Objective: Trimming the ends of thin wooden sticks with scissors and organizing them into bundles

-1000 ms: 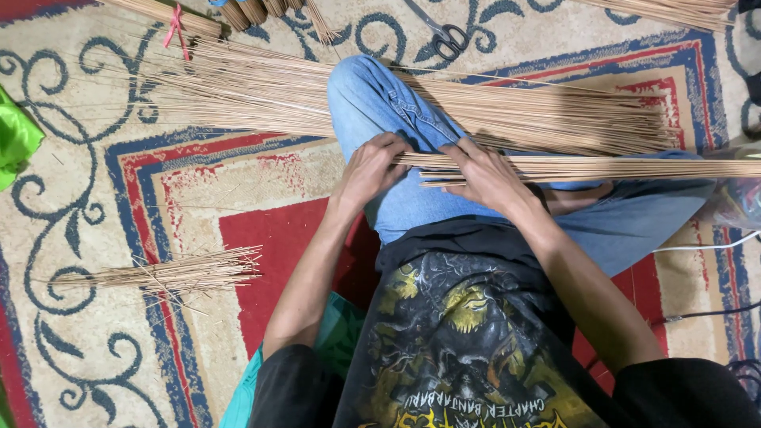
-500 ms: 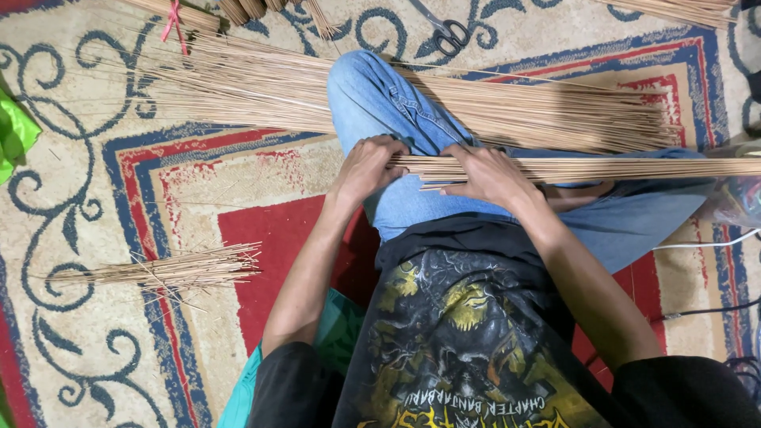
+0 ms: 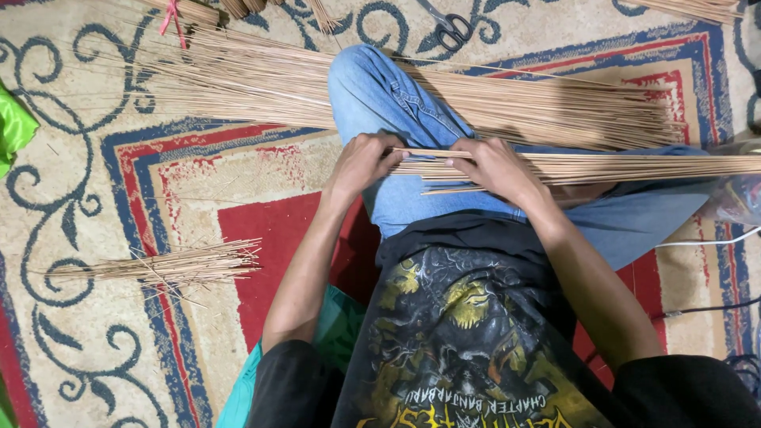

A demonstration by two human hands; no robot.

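Note:
I sit on a patterned carpet with a bundle of thin tan sticks [image 3: 634, 165] lying across my lap in blue jeans [image 3: 388, 95]. My right hand [image 3: 491, 166] grips this bundle near its left end. My left hand [image 3: 366, 158] touches the tips of the same sticks, fingers curled against their ends. The bundle runs out to the right edge of the view. A much larger heap of the same sticks [image 3: 261, 79] lies on the carpet beyond my knee, partly hidden under my leg.
A small loose bundle of short sticks [image 3: 166, 265] lies on the carpet at left. Black scissors [image 3: 453, 30] rest at the top. Green fabric [image 3: 14, 127] shows at the left edge. White and black cables [image 3: 705, 242] run at right. More tied stick bundles [image 3: 190, 11] lie at the top.
Both hands have stayed on the lap bundle. My left hand has shifted slightly along the stick tips. Nothing else has moved.

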